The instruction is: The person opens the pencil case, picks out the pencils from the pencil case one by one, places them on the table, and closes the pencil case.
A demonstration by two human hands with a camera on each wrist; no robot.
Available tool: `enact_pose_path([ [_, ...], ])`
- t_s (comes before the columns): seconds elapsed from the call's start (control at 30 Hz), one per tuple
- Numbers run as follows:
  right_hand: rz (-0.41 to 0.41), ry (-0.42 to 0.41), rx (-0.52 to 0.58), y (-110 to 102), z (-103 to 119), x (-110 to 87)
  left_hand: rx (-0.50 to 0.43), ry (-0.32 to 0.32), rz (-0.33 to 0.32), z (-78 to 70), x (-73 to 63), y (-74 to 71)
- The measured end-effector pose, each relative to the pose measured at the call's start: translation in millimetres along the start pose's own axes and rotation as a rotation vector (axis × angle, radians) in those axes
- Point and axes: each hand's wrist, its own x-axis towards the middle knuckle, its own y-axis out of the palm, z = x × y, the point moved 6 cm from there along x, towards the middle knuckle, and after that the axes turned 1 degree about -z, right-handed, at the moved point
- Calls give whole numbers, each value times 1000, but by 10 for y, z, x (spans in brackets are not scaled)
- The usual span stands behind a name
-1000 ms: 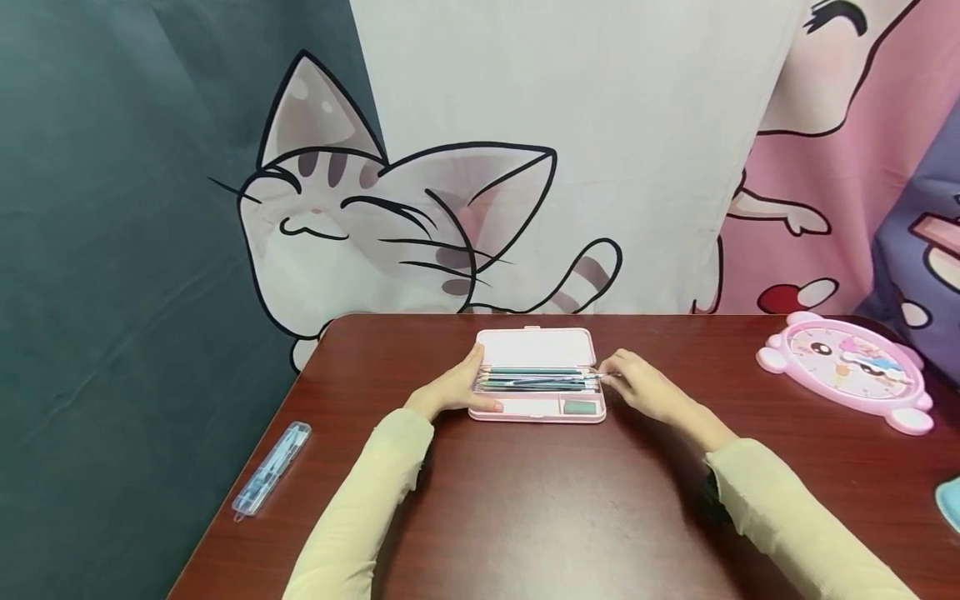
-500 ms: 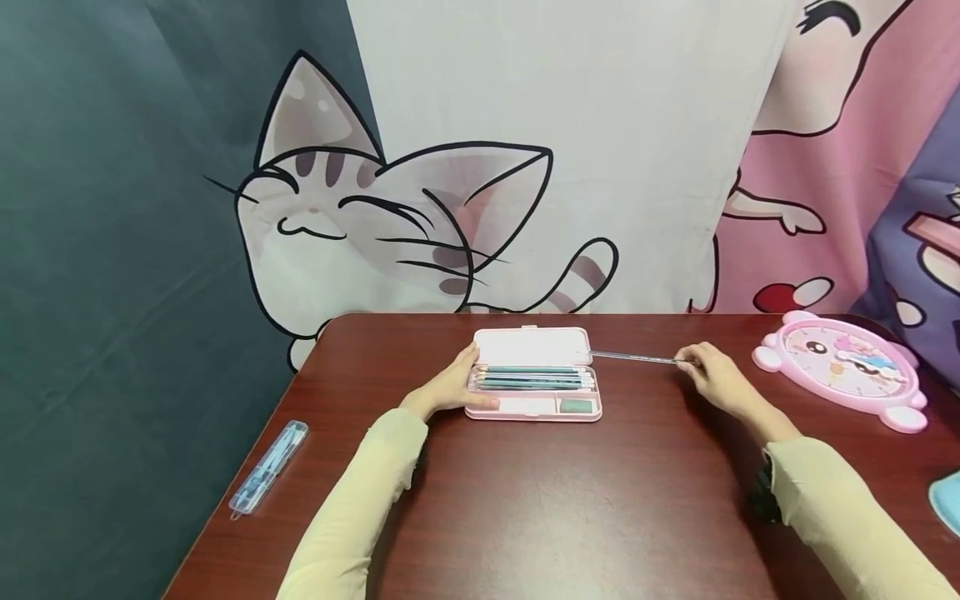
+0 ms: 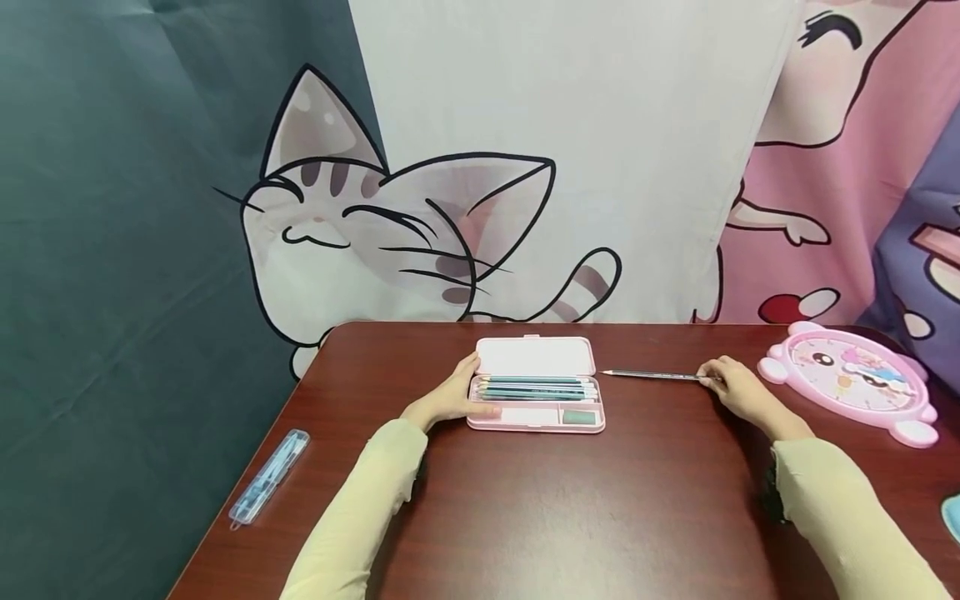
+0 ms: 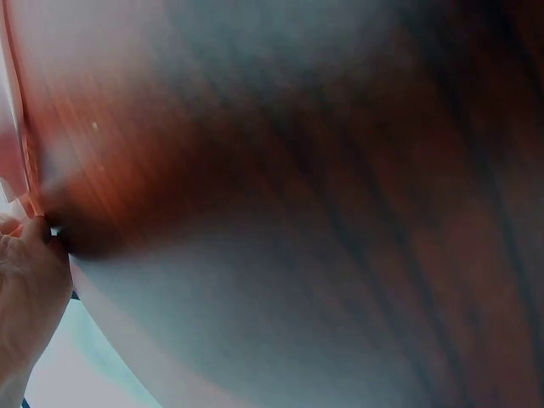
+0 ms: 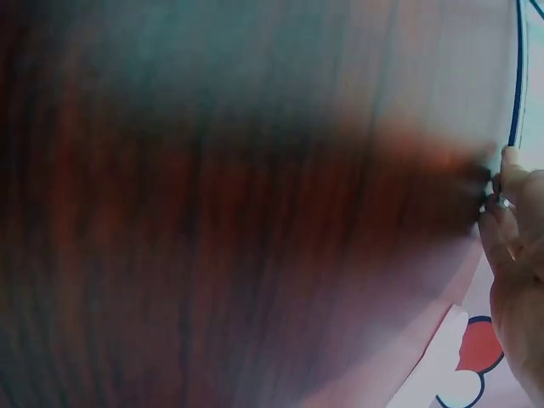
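A pink pencil case (image 3: 536,427) lies with its lid up near the back of the table, holding several green-toned pencils (image 3: 536,388) and a green eraser (image 3: 579,417). My left hand (image 3: 444,397) grips the case's left end, thumb across its front corner and fingers toward the hinge side. Right of the case, my right hand (image 3: 738,392) pinches a dark pencil (image 3: 651,375) by its blunt end. That pencil's point faces left, close to the case and low over the table. The right wrist view shows the right hand (image 5: 520,246) at its edge.
To the far right is a pink animal-shaped clock (image 3: 855,379). A slim clear blue plastic box (image 3: 270,477) lies by the table's left edge. Part of a light-blue thing (image 3: 952,518) shows at the right border. A cartoon cloth (image 3: 637,125) hangs behind the table (image 3: 555,517).
My right hand has drawn the pencil out of the case to the right, then brought it lower toward the table. My left hand has stayed on the case.
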Motion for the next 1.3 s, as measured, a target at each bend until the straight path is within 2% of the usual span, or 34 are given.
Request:
enact_pose_path([
  [0.37, 36, 71, -14, 13, 13, 51, -1, 7, -2, -45, 14, -70],
  [0.7, 111, 207, -29, -24, -53, 90, -11, -1, 1, -47, 66, 1],
  [0.9, 64, 262, 9, -38, -20, 79, -9, -4, 4, -46, 73, 20],
  [1.03, 48, 245, 64, 14, 146, 178, -1, -6, -2, -33, 47, 3],
  [1.2, 100, 185, 120, 196, 526, 350, -8, -5, -9, -21, 12, -18],
  [1.3, 148, 145, 190, 358, 791, 419, -11, -9, -8, -4, 10, -11],
])
